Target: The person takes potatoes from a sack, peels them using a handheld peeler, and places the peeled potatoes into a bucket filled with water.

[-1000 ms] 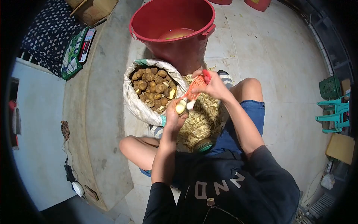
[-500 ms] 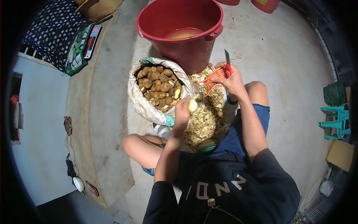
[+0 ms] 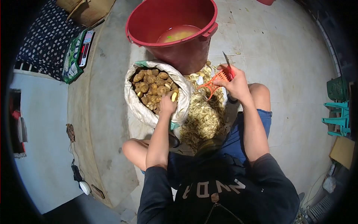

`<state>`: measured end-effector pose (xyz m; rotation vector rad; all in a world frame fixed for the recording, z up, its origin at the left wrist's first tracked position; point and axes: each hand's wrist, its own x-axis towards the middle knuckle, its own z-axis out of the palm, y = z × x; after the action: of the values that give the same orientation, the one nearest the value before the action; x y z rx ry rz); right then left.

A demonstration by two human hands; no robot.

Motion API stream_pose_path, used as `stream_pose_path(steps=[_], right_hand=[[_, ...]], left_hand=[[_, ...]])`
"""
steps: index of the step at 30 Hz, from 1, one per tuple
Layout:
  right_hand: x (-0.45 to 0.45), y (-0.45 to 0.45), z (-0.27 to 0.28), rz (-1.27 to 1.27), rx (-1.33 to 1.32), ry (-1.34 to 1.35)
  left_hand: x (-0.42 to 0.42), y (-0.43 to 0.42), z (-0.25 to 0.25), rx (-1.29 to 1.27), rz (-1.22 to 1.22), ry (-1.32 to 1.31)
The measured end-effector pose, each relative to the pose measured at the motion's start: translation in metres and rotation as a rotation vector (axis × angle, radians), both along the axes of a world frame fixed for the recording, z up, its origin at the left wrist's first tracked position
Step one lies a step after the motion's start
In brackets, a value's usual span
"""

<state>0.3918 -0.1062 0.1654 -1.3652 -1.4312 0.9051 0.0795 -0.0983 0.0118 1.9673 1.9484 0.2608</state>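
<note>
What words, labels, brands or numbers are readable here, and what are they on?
"D", "N", "N": large pale letters on the black shirt, upside down as worn; folds hide the rest, so the full word is unclear.
Red-lit display on the device at upper left: too small to read.
I can read no other text.

Teal stool near green basket, dotted cloth near brown cardboard.
</note>
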Motion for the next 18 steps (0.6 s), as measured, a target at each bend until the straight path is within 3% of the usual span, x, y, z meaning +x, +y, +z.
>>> stream_pose_path(steps=[1,4,6,8,9,10,12,14,16,18], right_hand=[[0.001,0.001,-0.002,-0.002,0.000,-0.001],[0.002,0.000,-0.002,0.005,-0.006,-0.042],[0.002,0.000,0.002,0.007,-0.013,-0.172],[0.003,0.000,-0.003,0.020,0.004,-0.169],[0.004,0.001,-0.004,0.031,-0.057,-0.227],[0.002,0.001,-0.003,0.042,-0.120,-0.283],[-0.005,-0.002,0.005,0.052,-0.089,-0.312],[-0.018,-0.004,0.008,0.072,-0.054,-0.344],[-0.026,-0.004,0.006,0.110,-0.097,-0.288],[-0.035,0.002,-0.013,0.105,-0.049,-0.297]], left_hand=[[0.010,0.005,0.007,-0.190,0.104,0.041],[0.026,0.009,0.004,-0.322,0.193,0.136],[0.020,0.005,-0.013,-0.267,0.193,0.145],[0.004,-0.001,-0.032,-0.028,0.130,-0.161],[0.010,-0.008,-0.010,-0.090,0.254,-0.355],[0.007,-0.011,-0.007,-0.086,0.254,-0.351],[0.000,-0.019,-0.001,-0.283,0.546,-1.338],[0.006,-0.026,0.034,-0.257,0.549,-1.344],[0.012,-0.028,0.059,-0.196,0.265,-1.466],[0.021,-0.036,0.092,-0.241,0.249,-1.520]])
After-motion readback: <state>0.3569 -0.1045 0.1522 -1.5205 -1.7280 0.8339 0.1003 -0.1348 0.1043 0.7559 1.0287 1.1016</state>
